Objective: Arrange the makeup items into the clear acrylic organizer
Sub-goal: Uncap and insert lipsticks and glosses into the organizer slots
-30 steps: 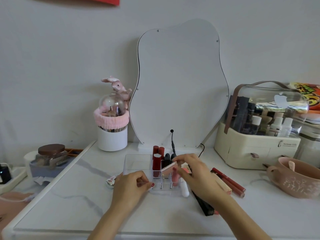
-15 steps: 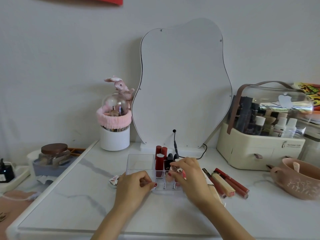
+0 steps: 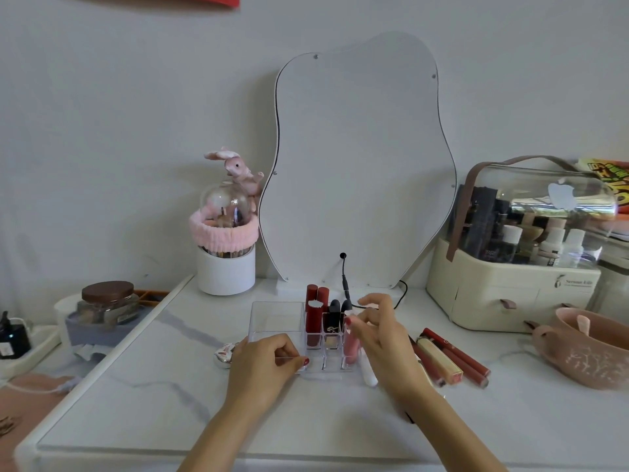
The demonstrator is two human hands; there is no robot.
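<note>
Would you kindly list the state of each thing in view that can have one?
clear acrylic organizer: upright, partly filled, large left compartment empty
pink lip gloss: standing in a right slot
left hand: resting on the organizer's front edge
right hand: open, holding nothing
lip glosses on the table: lying flat, outside the organizer
glass jar: lid on
cosmetics case: closed

Clear organizer (image 3: 276, 320) — dark red lipsticks (image 3: 313, 318), grey-veined white tabletop (image 3: 163, 379)

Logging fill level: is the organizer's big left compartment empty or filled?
Empty: the clear organizer shows only tabletop through its left compartment; lipsticks stand in right slots.
</note>
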